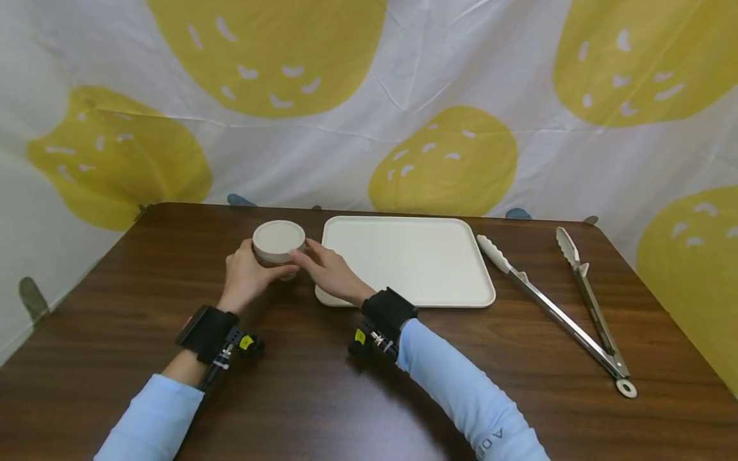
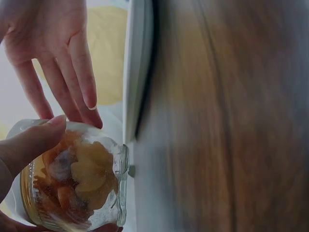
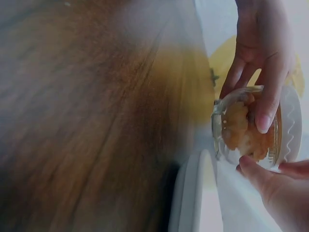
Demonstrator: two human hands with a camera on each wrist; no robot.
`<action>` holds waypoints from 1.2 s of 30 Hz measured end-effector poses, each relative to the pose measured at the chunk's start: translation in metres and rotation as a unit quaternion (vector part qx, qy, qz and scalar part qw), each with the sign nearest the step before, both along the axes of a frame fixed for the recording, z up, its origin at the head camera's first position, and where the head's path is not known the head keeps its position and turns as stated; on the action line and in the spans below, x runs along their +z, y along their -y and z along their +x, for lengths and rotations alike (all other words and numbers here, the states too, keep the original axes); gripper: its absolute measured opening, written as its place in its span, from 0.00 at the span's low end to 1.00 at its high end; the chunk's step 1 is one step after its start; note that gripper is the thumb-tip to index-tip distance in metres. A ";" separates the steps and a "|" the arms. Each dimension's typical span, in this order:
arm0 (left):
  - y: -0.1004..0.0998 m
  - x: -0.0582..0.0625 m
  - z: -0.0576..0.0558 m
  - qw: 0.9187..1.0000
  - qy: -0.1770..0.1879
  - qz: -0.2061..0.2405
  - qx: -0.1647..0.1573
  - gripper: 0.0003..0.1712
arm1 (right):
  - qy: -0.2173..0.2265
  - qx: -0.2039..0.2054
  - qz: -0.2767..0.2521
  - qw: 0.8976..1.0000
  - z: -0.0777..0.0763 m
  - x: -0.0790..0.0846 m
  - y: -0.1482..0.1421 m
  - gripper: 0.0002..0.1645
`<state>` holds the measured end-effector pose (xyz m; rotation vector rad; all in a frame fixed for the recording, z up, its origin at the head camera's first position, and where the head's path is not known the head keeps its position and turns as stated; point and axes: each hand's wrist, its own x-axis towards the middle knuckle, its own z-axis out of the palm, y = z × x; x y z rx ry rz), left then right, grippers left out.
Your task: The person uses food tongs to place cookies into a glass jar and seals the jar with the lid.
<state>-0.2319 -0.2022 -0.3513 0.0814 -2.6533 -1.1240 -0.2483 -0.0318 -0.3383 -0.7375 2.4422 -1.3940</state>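
Observation:
A glass jar (image 2: 91,174) with a pale lid (image 1: 279,238) is held upright left of the tray, between both hands. Orange-brown and yellowish pieces show through its wall. My left hand (image 1: 245,275) grips the jar from the left, its thumb across the near side. From the right, my right hand (image 1: 334,272) holds it near the lid, thumb in front and fingers behind. In the right wrist view, the right thumb (image 3: 253,169) lies against the glass. Whether the jar's base touches the table cannot be told.
A white rectangular tray (image 1: 409,262) lies just right of the jar, under the right hand's reach. Farther right, spread metal tongs (image 1: 553,314) with pale tips lie on the brown wooden table (image 1: 300,397). A patterned cloth (image 1: 323,153) hangs behind the table.

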 end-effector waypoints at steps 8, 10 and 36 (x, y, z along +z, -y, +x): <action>0.008 -0.003 -0.012 0.999 -0.010 0.009 0.036 0.49 | 0.028 0.022 0.001 0.999 -0.010 -0.002 0.015 0.36; 0.009 -0.003 -0.014 0.999 -0.003 0.012 0.042 0.48 | 0.038 0.027 0.003 0.999 -0.011 -0.002 0.018 0.36; 0.016 0.015 -0.012 0.991 0.134 0.000 -0.029 0.70 | 0.002 0.017 0.075 0.997 -0.017 -0.005 -0.001 0.37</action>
